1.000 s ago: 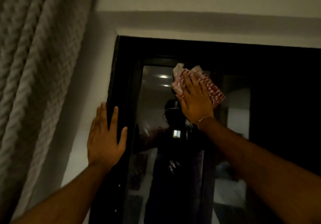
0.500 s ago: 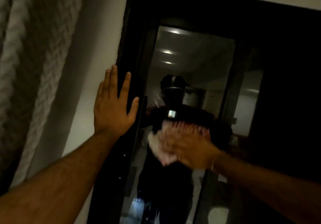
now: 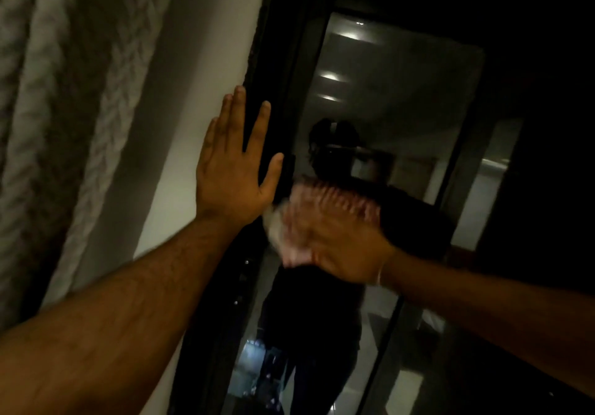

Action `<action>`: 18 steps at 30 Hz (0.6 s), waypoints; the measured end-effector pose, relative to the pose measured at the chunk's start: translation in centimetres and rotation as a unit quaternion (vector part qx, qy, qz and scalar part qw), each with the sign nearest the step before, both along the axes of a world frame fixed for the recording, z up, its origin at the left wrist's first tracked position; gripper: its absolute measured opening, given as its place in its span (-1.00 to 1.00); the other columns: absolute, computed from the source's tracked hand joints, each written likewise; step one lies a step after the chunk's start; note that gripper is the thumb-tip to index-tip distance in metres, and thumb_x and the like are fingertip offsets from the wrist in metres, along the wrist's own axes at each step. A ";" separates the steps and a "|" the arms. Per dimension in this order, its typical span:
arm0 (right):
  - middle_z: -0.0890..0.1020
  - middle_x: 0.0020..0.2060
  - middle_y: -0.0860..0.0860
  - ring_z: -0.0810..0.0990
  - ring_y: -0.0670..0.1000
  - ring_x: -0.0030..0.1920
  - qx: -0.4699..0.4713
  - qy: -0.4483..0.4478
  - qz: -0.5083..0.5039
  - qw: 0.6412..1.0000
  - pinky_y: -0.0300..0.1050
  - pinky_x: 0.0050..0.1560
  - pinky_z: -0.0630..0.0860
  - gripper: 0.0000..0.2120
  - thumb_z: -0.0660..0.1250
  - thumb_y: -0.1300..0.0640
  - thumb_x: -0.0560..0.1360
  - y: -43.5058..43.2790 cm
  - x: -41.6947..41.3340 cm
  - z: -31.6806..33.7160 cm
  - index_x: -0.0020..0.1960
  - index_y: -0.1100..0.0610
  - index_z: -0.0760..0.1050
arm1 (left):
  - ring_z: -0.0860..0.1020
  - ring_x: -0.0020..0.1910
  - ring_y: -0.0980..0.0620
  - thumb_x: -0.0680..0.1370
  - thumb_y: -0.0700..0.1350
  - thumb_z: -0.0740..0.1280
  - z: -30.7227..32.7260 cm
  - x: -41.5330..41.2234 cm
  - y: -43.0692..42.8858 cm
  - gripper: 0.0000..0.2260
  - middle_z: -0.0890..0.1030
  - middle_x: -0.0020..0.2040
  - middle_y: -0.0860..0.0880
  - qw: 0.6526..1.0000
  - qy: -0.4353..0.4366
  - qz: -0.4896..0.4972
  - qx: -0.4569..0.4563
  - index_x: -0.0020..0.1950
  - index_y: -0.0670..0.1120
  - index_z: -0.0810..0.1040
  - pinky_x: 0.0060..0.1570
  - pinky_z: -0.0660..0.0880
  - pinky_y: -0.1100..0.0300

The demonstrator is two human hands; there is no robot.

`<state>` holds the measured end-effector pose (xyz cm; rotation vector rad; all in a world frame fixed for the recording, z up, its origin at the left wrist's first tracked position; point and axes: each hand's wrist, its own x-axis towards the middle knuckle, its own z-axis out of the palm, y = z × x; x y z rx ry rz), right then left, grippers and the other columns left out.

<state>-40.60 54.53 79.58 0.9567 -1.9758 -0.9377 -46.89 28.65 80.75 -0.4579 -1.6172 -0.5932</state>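
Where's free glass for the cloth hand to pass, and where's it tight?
Free: the glass pane above the right hand and cloth, up to the dark frame top; also the glass below the right forearm. Tight: the pane's left edge, where the left hand lies flat across wall and frame, thumb close to the cloth.

Cloth (image 3: 335, 197) on glass (image 3: 402, 109); frame (image 3: 277, 44) & curtain (image 3: 64, 125) to L

motion blur smears the right grip (image 3: 338, 249) and the cloth (image 3: 341, 200) beneath it.
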 end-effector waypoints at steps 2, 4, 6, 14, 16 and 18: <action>0.27 0.73 0.09 0.04 0.08 0.78 0.112 -0.068 -0.018 0.991 0.19 0.76 0.06 -0.47 0.17 -0.05 0.77 0.9 0.1 -4.7 0.72 0.04 0.30 | -0.03 0.82 -0.22 0.79 0.17 0.14 0.0 0.0 -0.1 -0.33 -0.01 0.83 -0.25 1.000 0.003 -0.003 0.000 0.84 -0.07 0.04 0.78 -0.03 -0.10; 0.32 0.71 0.08 0.17 0.09 0.75 0.113 -0.062 -0.003 0.992 0.15 0.74 0.13 -0.49 0.14 -0.08 0.78 0.6 -0.6 -2.4 0.69 0.04 0.37 | -0.01 0.82 -0.23 0.80 0.16 0.15 -0.1 0.1 0.0 -0.33 0.01 0.82 -0.26 1.000 0.011 -0.008 0.002 0.83 -0.08 0.05 0.78 0.00 -0.11; 0.33 0.69 0.14 0.24 0.20 0.72 0.011 0.003 -0.005 1.000 0.19 0.74 0.14 -0.47 0.06 -0.11 0.79 -0.3 -1.2 3.5 0.66 0.10 0.41 | -0.01 0.82 -0.22 0.80 0.17 0.12 -0.1 0.1 0.1 -0.33 0.00 0.83 -0.26 1.000 0.014 -0.005 0.000 0.84 -0.08 0.05 0.78 -0.03 -0.09; 0.11 0.77 0.15 0.07 0.23 0.78 -0.238 0.233 -0.089 0.939 0.29 0.75 0.08 -0.40 0.02 -0.11 0.80 -4.7 -2.1 15.9 0.79 0.05 0.06 | -0.02 0.82 -0.21 0.81 0.15 0.09 -0.2 0.3 -0.1 -0.36 0.00 0.83 -0.25 1.000 0.004 -0.016 -0.003 0.84 -0.07 0.04 0.78 -0.01 -0.16; 0.24 0.72 0.23 0.13 0.26 0.75 -0.218 0.189 -0.049 0.956 0.33 0.71 0.16 -0.42 0.17 -0.06 0.79 -5.8 -3.0 9.5 0.74 0.15 0.22 | -0.01 0.82 -0.21 0.81 0.16 0.08 -0.2 0.3 -0.2 -0.36 0.01 0.83 -0.26 1.000 0.006 -0.012 -0.002 0.84 -0.07 0.05 0.78 -0.03 -0.14; 0.47 0.61 0.20 0.25 0.17 0.70 -0.117 0.113 -0.004 0.987 0.26 0.69 0.19 -0.53 0.20 -0.07 0.79 -4.9 -3.6 0.1 0.62 0.13 0.46 | 0.00 0.82 -0.22 0.81 0.15 0.09 -0.2 0.3 -0.2 -0.37 0.02 0.82 -0.26 1.000 0.010 -0.013 -0.003 0.83 -0.07 0.06 0.77 -0.04 -0.13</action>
